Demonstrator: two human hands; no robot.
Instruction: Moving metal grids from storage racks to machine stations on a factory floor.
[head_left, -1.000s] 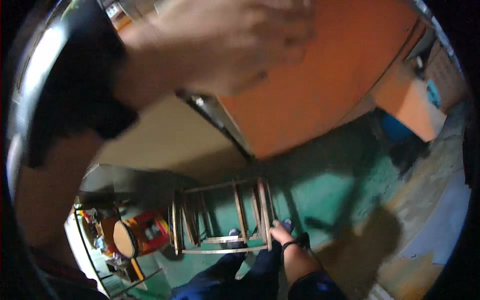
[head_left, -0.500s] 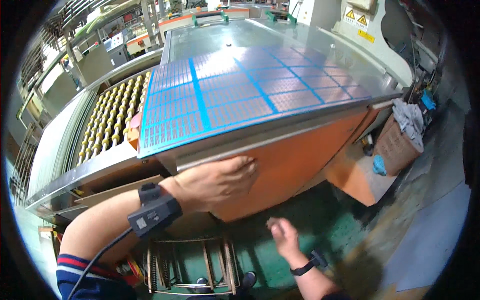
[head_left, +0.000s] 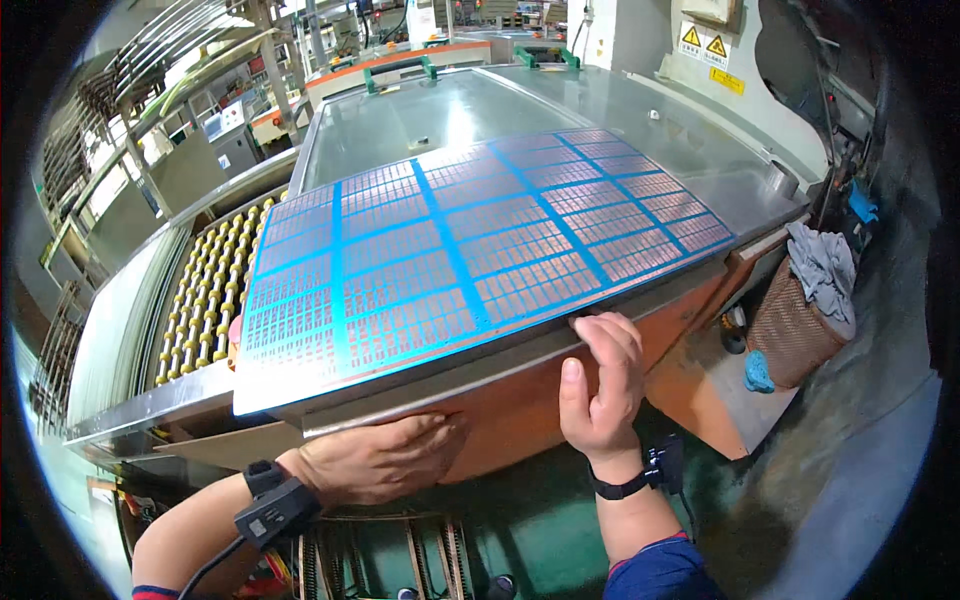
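A large circuit board panel (head_left: 480, 220), copper-coloured with a blue grid, lies on the metal tabletop (head_left: 385, 135), its near edge sticking out over the front. My left hand (head_left: 375, 462) is just below the table's front metal lip, palm inward, with the fingers stretched rightward and slightly bent; its thumb is hidden. My right hand (head_left: 606, 390) is raised at the panel's near edge, right of middle. The right thumb points up apart from the fingers, whose tips are by the edge; I cannot tell whether they touch it. Both wrists carry strapped black devices.
To the left runs a conveyor of yellow rollers (head_left: 205, 300). An orange cabinet front (head_left: 520, 430) stands below the table. At right, a brown bin (head_left: 795, 320) has a grey cloth (head_left: 825, 260) over it and a blue glove (head_left: 758, 372) beside it. A slotted rack (head_left: 390, 560) stands near my feet.
My right hand has come up from low over the floor to the panel's near edge. My left hand has shifted left and lower in view. The panel also appears lower and further left.
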